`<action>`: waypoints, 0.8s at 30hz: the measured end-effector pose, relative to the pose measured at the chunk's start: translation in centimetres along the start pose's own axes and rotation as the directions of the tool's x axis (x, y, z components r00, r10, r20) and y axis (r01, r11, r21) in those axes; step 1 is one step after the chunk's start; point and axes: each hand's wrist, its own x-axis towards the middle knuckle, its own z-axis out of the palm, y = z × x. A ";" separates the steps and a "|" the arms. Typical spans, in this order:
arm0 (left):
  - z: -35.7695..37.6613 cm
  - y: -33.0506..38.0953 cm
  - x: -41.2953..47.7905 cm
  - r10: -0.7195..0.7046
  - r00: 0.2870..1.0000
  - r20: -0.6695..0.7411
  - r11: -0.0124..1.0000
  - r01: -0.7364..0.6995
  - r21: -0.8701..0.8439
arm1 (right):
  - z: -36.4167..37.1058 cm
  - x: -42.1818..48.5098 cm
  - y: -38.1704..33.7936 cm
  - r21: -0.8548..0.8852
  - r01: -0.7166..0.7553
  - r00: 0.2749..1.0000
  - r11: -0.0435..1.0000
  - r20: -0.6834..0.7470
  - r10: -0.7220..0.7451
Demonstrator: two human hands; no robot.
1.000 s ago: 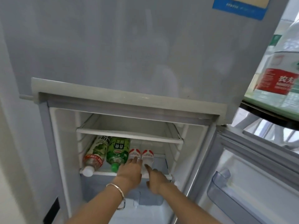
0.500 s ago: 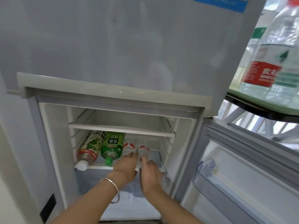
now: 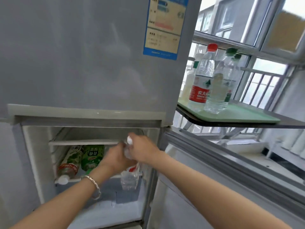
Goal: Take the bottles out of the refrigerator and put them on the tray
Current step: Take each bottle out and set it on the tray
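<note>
Clear plastic is showing between both hands: the right hand [image 3: 143, 150] is gripping a small water bottle [image 3: 129, 146] near its white cap, and the left hand [image 3: 117, 157] is gripping a second clear bottle [image 3: 129, 178] whose body is hanging below the palm, both just in front of the refrigerator [image 3: 92, 63] shelf. Two green-labelled bottles [image 3: 82, 158] are lying on that shelf, further inside to the left. To the right of the refrigerator, the green tray [image 3: 239, 117] is already carrying several upright bottles. Cold thin plastic will probably be light, slightly squashy and maybe slick, so holding around the ribbed middle seems safest.
</note>
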 end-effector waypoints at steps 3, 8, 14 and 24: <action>-2.0 1.9 -0.9 0.028 1.000 0.006 0.999 -0.028 -0.033 | -3.9 -1.0 0.2 0.089 -0.012 0.998 0.996 0.062 0.007; -5.6 6.0 -2.3 0.134 0.991 0.018 0.990 -0.135 0.033 | -9.4 -3.7 1.3 0.301 -0.044 0.991 0.952 0.137 0.003; -9.6 14.0 -4.0 0.286 0.957 -0.052 0.956 -0.282 0.077 | -12.9 -7.4 3.8 0.419 -0.147 0.915 0.896 0.402 -0.038; -13.2 28.2 -4.2 0.514 0.802 -0.305 0.770 -0.588 -0.248 | -22.4 -9.4 6.8 0.721 0.004 0.966 0.693 -0.183 0.185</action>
